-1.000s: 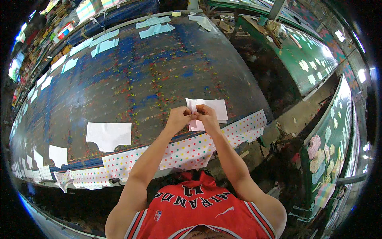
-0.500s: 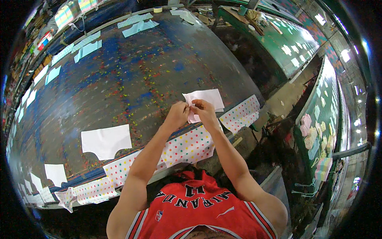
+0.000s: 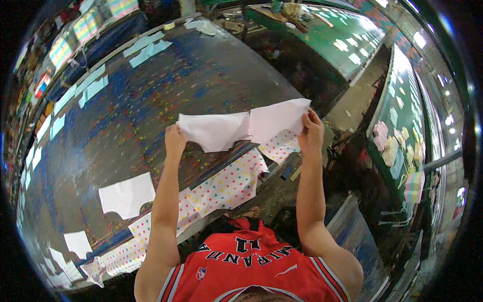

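Note:
My left hand (image 3: 175,141) pinches the left corner of a pale pinkish-white fabric piece (image 3: 216,130) with a curved cut along its lower edge. At the other end, my right hand (image 3: 313,126) grips the edge of a paler panel (image 3: 279,120). The two panels meet at a line in the middle; whether they are joined there I cannot tell. Both are spread between my hands over the dark table (image 3: 221,75). Polka-dot fabric (image 3: 226,186) lies along the table's near edge, and another dotted piece (image 3: 279,146) sits partly under the right panel.
A white cut piece (image 3: 127,195) and a smaller one (image 3: 78,244) lie to the left. Light-blue pieces (image 3: 150,53) line the far edge, near a roll of tape (image 3: 169,25). Green tables (image 3: 327,45) with fabric pieces stand at the right, across a gap.
My hands were close together, bunching the folded pale fabric; now they are wide apart and the fabric is opened out between them. The view has shifted slightly.

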`<state>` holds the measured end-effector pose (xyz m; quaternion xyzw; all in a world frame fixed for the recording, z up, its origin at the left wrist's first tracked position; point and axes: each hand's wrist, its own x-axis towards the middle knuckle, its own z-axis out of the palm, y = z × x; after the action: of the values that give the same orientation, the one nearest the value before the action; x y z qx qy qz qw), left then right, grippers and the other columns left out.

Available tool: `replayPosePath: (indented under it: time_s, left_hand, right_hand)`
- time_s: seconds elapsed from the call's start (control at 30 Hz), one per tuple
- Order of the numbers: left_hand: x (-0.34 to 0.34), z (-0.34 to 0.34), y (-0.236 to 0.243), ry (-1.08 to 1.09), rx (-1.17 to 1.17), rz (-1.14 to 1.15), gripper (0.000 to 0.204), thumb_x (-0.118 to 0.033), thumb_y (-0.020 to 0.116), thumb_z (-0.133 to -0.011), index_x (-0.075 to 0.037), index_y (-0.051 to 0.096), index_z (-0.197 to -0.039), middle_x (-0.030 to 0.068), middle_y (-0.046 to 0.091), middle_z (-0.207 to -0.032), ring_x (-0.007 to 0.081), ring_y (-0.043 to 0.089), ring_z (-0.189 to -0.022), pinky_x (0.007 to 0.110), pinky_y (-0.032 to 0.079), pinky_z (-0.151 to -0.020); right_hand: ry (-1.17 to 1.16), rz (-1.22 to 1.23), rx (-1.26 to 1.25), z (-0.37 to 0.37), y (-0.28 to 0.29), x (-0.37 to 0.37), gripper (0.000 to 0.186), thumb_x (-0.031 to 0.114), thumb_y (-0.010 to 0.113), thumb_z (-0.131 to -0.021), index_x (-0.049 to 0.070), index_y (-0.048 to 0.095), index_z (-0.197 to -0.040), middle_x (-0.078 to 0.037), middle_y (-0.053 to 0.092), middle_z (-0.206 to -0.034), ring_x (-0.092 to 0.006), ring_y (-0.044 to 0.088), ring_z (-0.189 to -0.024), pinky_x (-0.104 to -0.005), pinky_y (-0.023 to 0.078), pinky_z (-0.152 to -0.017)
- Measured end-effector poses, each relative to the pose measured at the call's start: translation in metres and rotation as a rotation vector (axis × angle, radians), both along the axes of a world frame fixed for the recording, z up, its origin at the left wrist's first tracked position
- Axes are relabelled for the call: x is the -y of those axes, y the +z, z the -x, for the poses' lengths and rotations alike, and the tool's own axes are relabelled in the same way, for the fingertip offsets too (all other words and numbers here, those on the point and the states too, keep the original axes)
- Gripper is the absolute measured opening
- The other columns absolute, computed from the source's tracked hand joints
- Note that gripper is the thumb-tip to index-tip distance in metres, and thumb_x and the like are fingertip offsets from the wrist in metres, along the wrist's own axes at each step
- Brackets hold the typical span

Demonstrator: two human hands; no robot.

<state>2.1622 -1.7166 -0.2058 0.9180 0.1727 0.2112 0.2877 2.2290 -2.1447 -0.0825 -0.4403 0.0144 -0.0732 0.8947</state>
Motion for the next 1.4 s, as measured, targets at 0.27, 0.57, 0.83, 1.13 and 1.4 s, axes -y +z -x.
replayPosePath:
  time_s: [0.27,0.57,0.83,1.13,1.4]
  left_hand:
    - [0.201,-0.038,0.075,-0.490,0.198,-0.038,0.040,-0.008,0.069,-0.086,0.000,0.055,-0.123,0.0222,0.051,-0.129,0.0410,0.052,-0.121,0.046,0.043,-0.101]
    - [0.506,0.021,0.162,-1.480,0.148,0.431,0.014,-0.005,0.070,-0.088,-0.002,0.061,-0.098,0.0131,0.066,-0.090,0.0243,0.066,-0.082,0.031,0.053,-0.071]
    - [0.662,0.107,0.192,-2.047,-0.100,0.618,0.024,0.003,0.077,-0.081,-0.001,0.057,-0.094,0.0071,0.062,-0.094,0.0122,0.063,-0.087,0.025,0.053,-0.074]
    - [0.743,0.149,0.176,-2.242,-0.648,0.660,0.027,0.004,0.076,-0.082,0.000,0.059,-0.103,0.0061,0.066,-0.093,0.0104,0.065,-0.087,0.026,0.054,-0.076]
    - [0.807,0.170,0.161,-2.684,-0.725,0.532,0.026,-0.005,0.074,-0.088,-0.001,0.060,-0.109,0.0075,0.067,-0.094,0.0130,0.066,-0.088,0.029,0.055,-0.080]
  right_hand:
    - [0.120,-0.215,0.268,0.099,0.025,0.154,0.033,0.001,0.070,-0.085,-0.002,0.063,-0.117,-0.011,0.071,-0.108,-0.0228,0.071,-0.092,-0.0381,0.058,-0.083]
    - [-0.535,0.245,0.097,0.224,0.026,0.270,0.026,-0.005,0.072,-0.083,0.003,0.066,-0.107,-0.001,0.066,-0.098,-0.0084,0.060,-0.084,-0.0247,0.050,-0.075]
    - [-0.987,0.321,-0.029,0.319,0.039,0.318,0.035,-0.001,0.081,-0.079,0.003,0.063,-0.109,-0.003,0.068,-0.091,-0.0088,0.063,-0.081,-0.0241,0.052,-0.074]
    - [-1.359,0.421,-0.231,0.383,0.030,0.335,0.038,0.001,0.082,-0.078,0.001,0.061,-0.110,-0.002,0.067,-0.089,-0.0083,0.061,-0.079,-0.0236,0.051,-0.070]
    - [-1.677,0.199,-0.181,0.431,0.005,0.322,0.033,0.006,0.079,-0.081,0.006,0.060,-0.108,0.003,0.060,-0.086,-0.0069,0.056,-0.078,-0.0231,0.045,-0.067]
